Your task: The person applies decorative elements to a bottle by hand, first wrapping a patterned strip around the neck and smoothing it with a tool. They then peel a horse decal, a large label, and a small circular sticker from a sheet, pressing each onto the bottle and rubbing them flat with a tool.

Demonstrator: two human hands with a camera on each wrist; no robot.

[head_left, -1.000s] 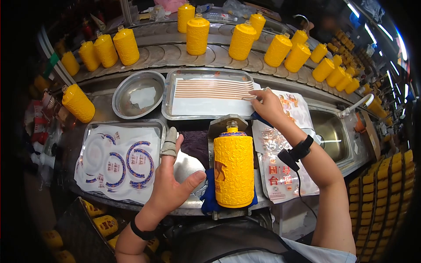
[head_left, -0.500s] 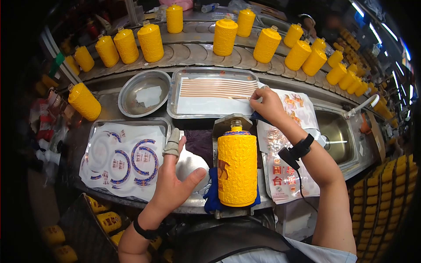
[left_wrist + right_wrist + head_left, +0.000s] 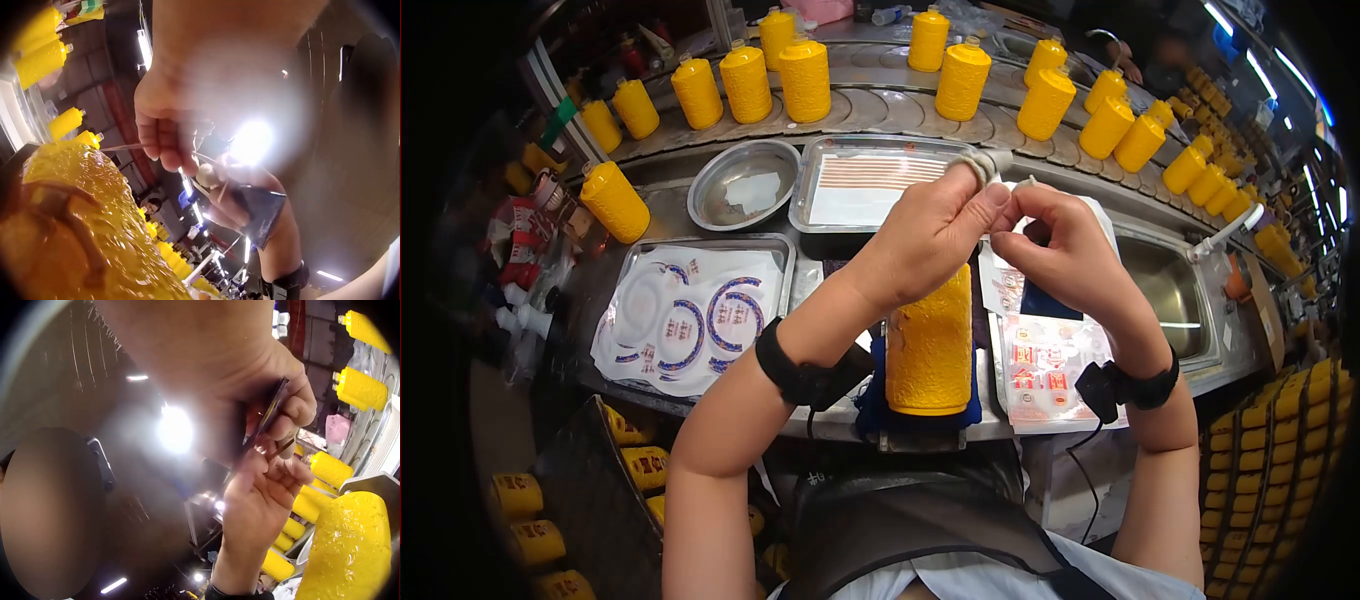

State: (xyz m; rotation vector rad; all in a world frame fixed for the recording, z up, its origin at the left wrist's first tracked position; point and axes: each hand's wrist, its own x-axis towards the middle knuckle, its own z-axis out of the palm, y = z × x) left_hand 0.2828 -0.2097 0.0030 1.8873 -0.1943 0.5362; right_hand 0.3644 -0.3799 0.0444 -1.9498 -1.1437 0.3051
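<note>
My left hand [image 3: 930, 235] and right hand [image 3: 1070, 250] meet fingertip to fingertip just beyond a yellow embossed bottle [image 3: 930, 365]. A grey cloth cover [image 3: 985, 163] sits on a left finger. Between the left fingertips is pinched a thin brown strip [image 3: 122, 147], running toward the right hand. The right hand grips a flat dark blue piece [image 3: 259, 209] against its palm, and its fingertips pinch strip too. The bottle stands propped on a blue cloth [image 3: 870, 405]; its neck is hidden behind the left hand. In the left wrist view it bears a brown figure [image 3: 75, 219].
Behind the hands, a metal tray [image 3: 805, 215] holds a sheet of brown stripes. To the left are a metal bowl [image 3: 700, 205] and a tray [image 3: 785, 255] of blue ring decals. Printed sheets [image 3: 1050, 400] and a sink [image 3: 1165, 290] lie right. Yellow bottles [image 3: 962, 80] line the conveyor.
My left hand has moved up and right from beside the bottle to meet the right hand. The right hand has lifted off the striped sheet, toward me. The conveyor bottles have shifted right.
</note>
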